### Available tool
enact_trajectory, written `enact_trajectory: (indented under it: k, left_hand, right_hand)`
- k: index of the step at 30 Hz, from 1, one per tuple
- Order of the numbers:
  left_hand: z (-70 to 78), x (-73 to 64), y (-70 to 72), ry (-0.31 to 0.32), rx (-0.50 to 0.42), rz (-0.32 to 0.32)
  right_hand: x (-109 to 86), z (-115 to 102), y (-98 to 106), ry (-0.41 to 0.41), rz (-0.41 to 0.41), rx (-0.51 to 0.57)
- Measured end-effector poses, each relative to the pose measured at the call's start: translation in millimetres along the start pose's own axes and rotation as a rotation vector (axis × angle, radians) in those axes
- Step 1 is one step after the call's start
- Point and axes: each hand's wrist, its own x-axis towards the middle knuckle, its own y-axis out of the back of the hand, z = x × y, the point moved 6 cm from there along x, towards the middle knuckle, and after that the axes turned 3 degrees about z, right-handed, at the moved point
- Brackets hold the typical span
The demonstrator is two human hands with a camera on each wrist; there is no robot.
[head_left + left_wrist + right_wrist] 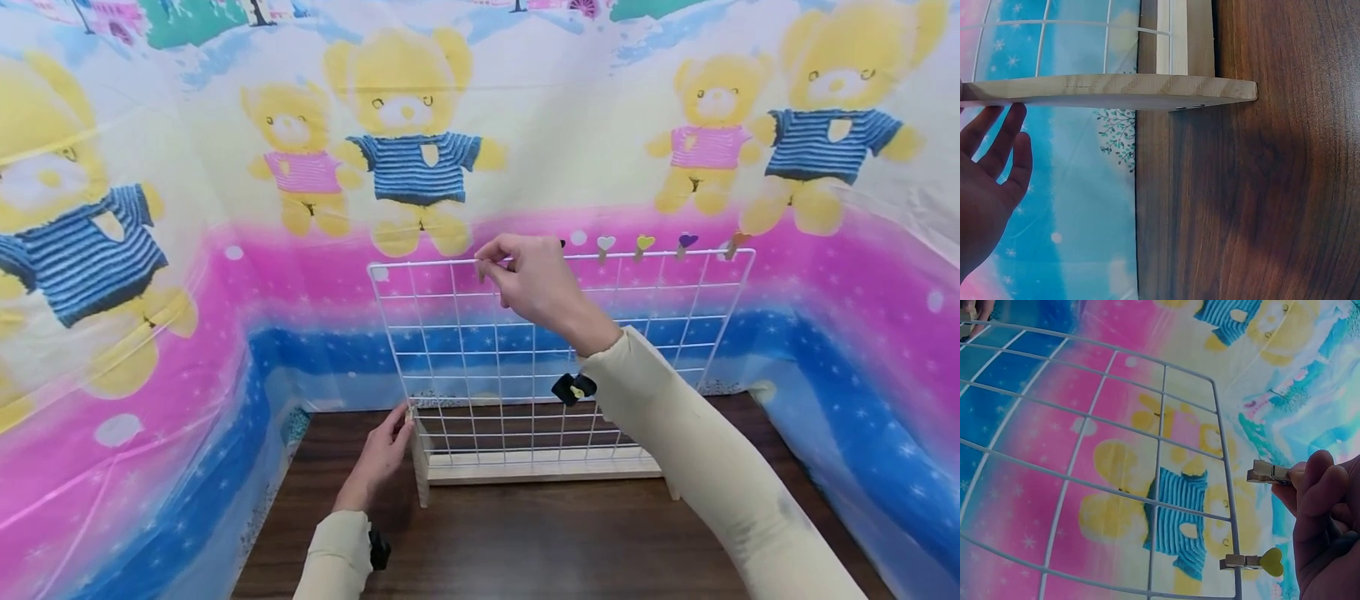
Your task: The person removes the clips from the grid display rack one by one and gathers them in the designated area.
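A white wire grid rack (461,350) stands upright in a pale wooden base (540,468). My right hand (536,279) is at its top wire, pinching a small wooden clothespin (1266,472) between thumb and fingers. In the right wrist view that clothespin is apart from the wire, near a clothespin with a yellow heart (1271,562) clipped on it. My left hand (384,446) holds the upper end of the left wooden side support (1110,87), its lower fingers against the outer face. More heart clothespins, white (606,242), yellow, purple (687,240) and orange (738,239), line the top wire to the right.
The rack stands on a dark wood-grain table (555,542). A printed cloth (562,125) with bears hangs behind and around it. Small black devices are strapped at my right wrist (573,389) and my left wrist (379,550).
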Motion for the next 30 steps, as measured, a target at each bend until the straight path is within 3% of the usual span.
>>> enact_trajectory:
  k: [9, 19, 30]
  left_hand:
    - [1.9, -0.1, 0.6, -0.016, -0.001, -0.01]
    - [1.5, 2.5, -1.0, -0.004, 0.0, -0.009]
    - [0.2, 0.9, -2.1, 0.021, -0.011, -0.021]
  right_hand:
    - [-37.2, 18.2, -13.8, 0.09, 0.0, -0.016]
    - [-89.8, 78.6, -56.2, -0.1, -0.103, -0.006]
    - [-142.2, 131.4, -110.6, -0.194, -0.195, 0.102]
